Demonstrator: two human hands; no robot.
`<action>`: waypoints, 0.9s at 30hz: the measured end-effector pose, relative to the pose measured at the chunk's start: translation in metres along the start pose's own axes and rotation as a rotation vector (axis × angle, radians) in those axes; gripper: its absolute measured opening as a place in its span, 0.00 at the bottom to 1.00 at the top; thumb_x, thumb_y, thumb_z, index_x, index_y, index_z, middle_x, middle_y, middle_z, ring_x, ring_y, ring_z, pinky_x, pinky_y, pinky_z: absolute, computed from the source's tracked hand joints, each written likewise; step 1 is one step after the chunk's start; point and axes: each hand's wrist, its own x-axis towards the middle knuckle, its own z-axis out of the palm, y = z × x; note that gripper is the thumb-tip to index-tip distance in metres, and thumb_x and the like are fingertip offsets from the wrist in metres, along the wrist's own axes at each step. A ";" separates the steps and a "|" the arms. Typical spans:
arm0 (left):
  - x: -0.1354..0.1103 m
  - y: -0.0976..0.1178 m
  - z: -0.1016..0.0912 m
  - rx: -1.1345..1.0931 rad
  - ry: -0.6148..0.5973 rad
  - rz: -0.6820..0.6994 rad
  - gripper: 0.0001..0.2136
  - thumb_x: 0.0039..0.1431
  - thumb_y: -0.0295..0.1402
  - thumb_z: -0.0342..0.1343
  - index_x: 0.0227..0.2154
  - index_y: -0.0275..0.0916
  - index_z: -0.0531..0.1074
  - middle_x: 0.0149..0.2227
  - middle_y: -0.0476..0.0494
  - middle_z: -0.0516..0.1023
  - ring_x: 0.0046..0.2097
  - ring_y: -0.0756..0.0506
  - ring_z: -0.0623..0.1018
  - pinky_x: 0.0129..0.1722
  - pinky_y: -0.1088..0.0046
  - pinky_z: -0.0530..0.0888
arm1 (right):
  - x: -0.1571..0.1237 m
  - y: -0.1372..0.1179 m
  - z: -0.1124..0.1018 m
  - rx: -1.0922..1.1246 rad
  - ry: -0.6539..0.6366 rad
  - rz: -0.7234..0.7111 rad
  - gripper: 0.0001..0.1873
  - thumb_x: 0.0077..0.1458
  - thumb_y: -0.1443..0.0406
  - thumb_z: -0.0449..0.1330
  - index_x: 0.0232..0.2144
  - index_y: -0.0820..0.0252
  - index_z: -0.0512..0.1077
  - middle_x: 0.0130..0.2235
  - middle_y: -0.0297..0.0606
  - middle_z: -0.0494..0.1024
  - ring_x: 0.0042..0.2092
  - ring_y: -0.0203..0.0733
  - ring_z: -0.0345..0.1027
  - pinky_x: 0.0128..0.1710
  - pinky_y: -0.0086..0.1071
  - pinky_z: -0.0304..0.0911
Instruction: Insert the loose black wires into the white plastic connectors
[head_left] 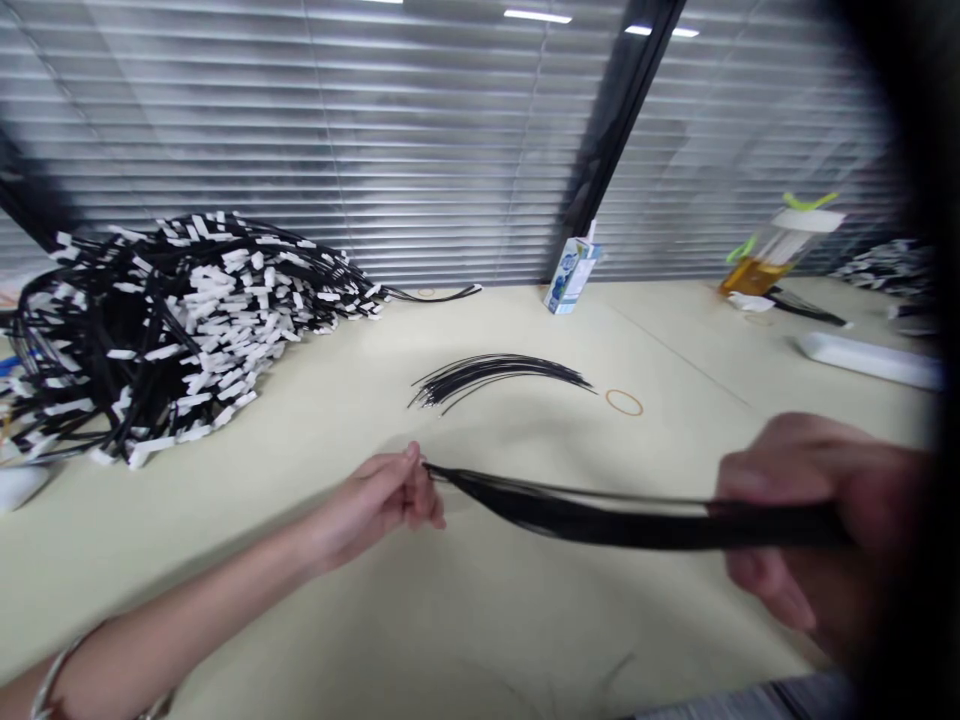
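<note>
A bundle of thin black wires point(585, 515) stretches sideways above the table. My right hand point(810, 500) is wrapped round its thick part at the right, somewhat blurred. At the narrow left end, my left hand point(397, 490) pinches the tips of the wires between thumb and fingers. Behind the hands, a smaller curved bunch of black wires point(502, 375) lies loose on the table, some ends fanned out at its left. Beside that bunch is a tan rubber band point(624, 402), lying flat.
At the left rises a big heap of black cables with white connectors point(217, 330). A blue and white drink carton point(572, 275) stands at the back, near the blinds point(420, 150). Further right are a bottle of amber liquid point(772, 255) and a white long object point(870, 360).
</note>
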 end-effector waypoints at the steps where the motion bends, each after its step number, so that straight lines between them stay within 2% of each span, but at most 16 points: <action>1: -0.001 -0.001 0.001 0.031 0.001 0.020 0.21 0.61 0.48 0.47 0.21 0.36 0.68 0.23 0.50 0.67 0.31 0.47 0.74 0.36 0.70 0.69 | 0.006 0.001 0.004 -0.022 -0.005 -0.008 0.09 0.57 0.63 0.58 0.34 0.61 0.77 0.22 0.36 0.71 0.16 0.29 0.61 0.08 0.18 0.54; 3: -0.003 -0.002 0.004 0.097 0.010 0.059 0.17 0.61 0.45 0.49 0.26 0.36 0.69 0.27 0.49 0.69 0.33 0.48 0.74 0.38 0.70 0.68 | 0.018 0.003 0.012 -0.020 0.021 0.039 0.12 0.59 0.61 0.55 0.33 0.59 0.77 0.21 0.33 0.70 0.15 0.26 0.59 0.08 0.14 0.52; 7: -0.004 -0.002 0.006 0.227 0.024 0.113 0.09 0.61 0.39 0.52 0.34 0.38 0.70 0.31 0.48 0.71 0.36 0.48 0.74 0.40 0.70 0.68 | 0.031 0.008 0.019 0.128 0.225 0.244 0.08 0.52 0.60 0.62 0.27 0.58 0.76 0.19 0.31 0.69 0.17 0.24 0.61 0.14 0.11 0.59; 9: -0.004 -0.001 0.005 0.287 0.010 0.145 0.10 0.61 0.39 0.52 0.32 0.37 0.71 0.31 0.47 0.72 0.34 0.48 0.73 0.37 0.72 0.68 | 0.036 0.011 0.017 0.209 0.318 0.312 0.07 0.49 0.61 0.65 0.26 0.60 0.76 0.19 0.31 0.69 0.18 0.24 0.62 0.15 0.10 0.59; 11: -0.004 0.001 0.004 0.342 0.002 0.194 0.13 0.61 0.40 0.51 0.28 0.36 0.72 0.29 0.46 0.72 0.32 0.49 0.72 0.35 0.73 0.67 | 0.042 0.017 0.014 0.283 0.353 0.351 0.07 0.49 0.63 0.65 0.25 0.62 0.76 0.20 0.31 0.69 0.18 0.23 0.61 0.14 0.10 0.57; 15: -0.007 0.004 0.001 0.433 0.068 0.364 0.13 0.61 0.41 0.50 0.29 0.38 0.74 0.29 0.46 0.71 0.33 0.48 0.70 0.34 0.73 0.65 | 0.056 0.031 0.006 0.412 0.299 0.418 0.07 0.49 0.66 0.62 0.23 0.65 0.72 0.22 0.30 0.69 0.15 0.20 0.56 0.11 0.11 0.52; 20: -0.016 0.003 0.001 0.493 0.121 0.565 0.07 0.60 0.37 0.54 0.34 0.45 0.77 0.35 0.44 0.73 0.37 0.45 0.72 0.37 0.70 0.67 | 0.062 0.042 0.002 0.501 0.097 0.491 0.09 0.51 0.64 0.60 0.22 0.63 0.69 0.23 0.26 0.65 0.14 0.17 0.51 0.09 0.12 0.46; 23: -0.019 0.003 0.002 0.501 0.124 0.595 0.07 0.60 0.36 0.54 0.35 0.48 0.78 0.36 0.43 0.74 0.37 0.45 0.73 0.36 0.69 0.69 | 0.058 0.041 0.002 0.488 0.018 0.473 0.11 0.54 0.64 0.58 0.22 0.62 0.69 0.21 0.26 0.63 0.15 0.18 0.51 0.11 0.14 0.48; 27: -0.017 0.004 0.002 0.477 0.140 0.560 0.07 0.58 0.37 0.55 0.33 0.45 0.78 0.35 0.43 0.75 0.37 0.44 0.74 0.36 0.69 0.69 | 0.055 0.039 0.003 0.460 -0.026 0.418 0.11 0.54 0.63 0.58 0.22 0.61 0.69 0.20 0.26 0.61 0.15 0.19 0.52 0.11 0.14 0.48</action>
